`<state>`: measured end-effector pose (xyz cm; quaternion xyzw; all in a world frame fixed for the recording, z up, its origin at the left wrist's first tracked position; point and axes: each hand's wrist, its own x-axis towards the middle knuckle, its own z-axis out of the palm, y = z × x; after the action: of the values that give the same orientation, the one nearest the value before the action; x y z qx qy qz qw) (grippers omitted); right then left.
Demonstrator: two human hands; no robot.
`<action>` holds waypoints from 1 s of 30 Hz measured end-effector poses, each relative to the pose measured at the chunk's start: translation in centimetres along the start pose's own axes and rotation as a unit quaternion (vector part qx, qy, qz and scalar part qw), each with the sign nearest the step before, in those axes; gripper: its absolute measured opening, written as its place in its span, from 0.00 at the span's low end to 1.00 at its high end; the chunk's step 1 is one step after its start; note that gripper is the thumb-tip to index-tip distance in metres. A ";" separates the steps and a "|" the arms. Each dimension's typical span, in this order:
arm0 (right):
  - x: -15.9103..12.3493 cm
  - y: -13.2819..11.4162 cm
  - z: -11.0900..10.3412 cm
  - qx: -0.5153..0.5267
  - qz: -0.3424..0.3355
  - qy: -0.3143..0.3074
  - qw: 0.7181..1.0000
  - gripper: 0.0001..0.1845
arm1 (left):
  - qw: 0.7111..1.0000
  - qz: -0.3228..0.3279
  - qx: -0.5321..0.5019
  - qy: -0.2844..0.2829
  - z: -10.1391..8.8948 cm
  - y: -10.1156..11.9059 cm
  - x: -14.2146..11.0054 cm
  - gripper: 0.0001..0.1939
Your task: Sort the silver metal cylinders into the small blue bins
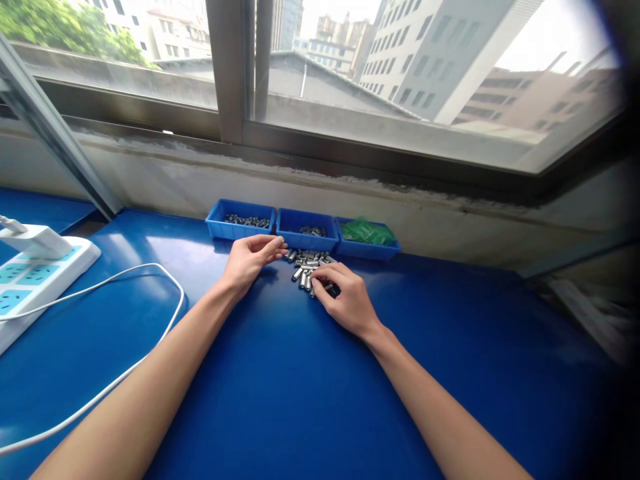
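Note:
A heap of small grey metal pieces [306, 261] lies on the blue table [280, 373] just in front of three blue trays. My left hand [249, 259] rests at the heap's left edge, fingers curled together, tips pinching one small piece. My right hand [345, 297] lies on the heap's near right side, fingers bent down onto the pieces; what they grip is hidden. The left tray [240, 229] and the middle tray [306, 237] hold more grey pieces. The right tray [367, 243] holds green parts [369, 231].
A white power strip [35, 270] with a plug sits at the left edge, and its white cable [150, 313] loops across the table under my left forearm. A window sill and wall rise right behind the trays. A slanted metal bar [60, 143] stands at back left.

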<state>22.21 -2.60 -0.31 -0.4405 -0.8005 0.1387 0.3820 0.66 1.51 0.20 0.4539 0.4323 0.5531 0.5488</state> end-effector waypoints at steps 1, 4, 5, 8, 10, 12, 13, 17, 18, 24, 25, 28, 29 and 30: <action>0.0 0.0 0.0 0.001 0.002 -0.001 1.000 0.05 | 1.000 -0.007 -0.010 0.004 0.0 -0.1 0.1 0.22; 0.0 0.0 0.0 0.001 0.004 -0.002 1.000 0.05 | 0.999 -0.015 -0.026 0.021 -0.1 -0.2 0.3 0.22; 0.0 0.0 0.0 0.001 0.005 -0.002 1.000 0.05 | 0.999 -0.011 -0.030 0.030 -0.2 -0.2 0.4 0.22; 0.0 0.1 0.0 0.003 0.006 -0.005 1.000 0.05 | 0.998 0.011 -0.031 0.059 -0.5 -0.2 0.5 0.24; 0.0 0.1 0.0 0.003 0.007 -0.007 1.000 0.05 | 0.996 0.030 -0.032 0.072 -0.6 -0.1 0.6 0.26; 0.0 0.1 -0.1 0.002 0.008 -0.007 1.000 0.05 | 0.994 0.049 -0.040 0.088 -0.7 0.1 0.7 0.28; 0.0 0.0 -0.1 0.002 0.007 -0.006 1.000 0.05 | 0.993 0.058 -0.046 0.095 -0.7 0.2 0.8 0.29; 0.0 -0.1 -0.2 -0.001 0.006 -0.001 1.000 0.04 | 0.990 0.074 -0.069 0.100 -0.9 0.7 1.2 0.31; 0.0 -0.2 -0.2 -0.002 0.006 0.000 1.000 0.04 | 0.991 0.073 -0.068 0.093 -0.9 0.7 1.2 0.31; 0.0 -0.1 -0.2 -0.012 0.008 0.011 1.000 0.05 | 0.994 0.100 0.004 0.032 -0.8 0.7 0.7 0.30; 0.0 0.0 -0.2 -0.016 0.009 0.014 1.000 0.05 | 0.993 0.109 0.039 0.014 -0.6 0.6 0.5 0.26; 0.0 0.0 -0.2 -0.027 0.014 0.026 0.999 0.06 | 0.971 0.138 0.191 -0.034 0.1 0.3 -0.1 0.16; 0.0 0.1 -0.2 -0.031 0.016 0.031 0.999 0.06 | 0.956 0.158 0.245 -0.044 0.3 0.2 -0.2 0.14; 0.0 0.1 -0.1 -0.036 0.016 0.036 0.999 0.07 | 0.937 0.183 0.292 -0.057 0.5 0.1 -0.4 0.12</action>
<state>22.34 -2.54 -0.25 -0.4715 -0.7833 0.1002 0.3927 1.12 1.08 0.41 0.6962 0.4523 0.4664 0.3052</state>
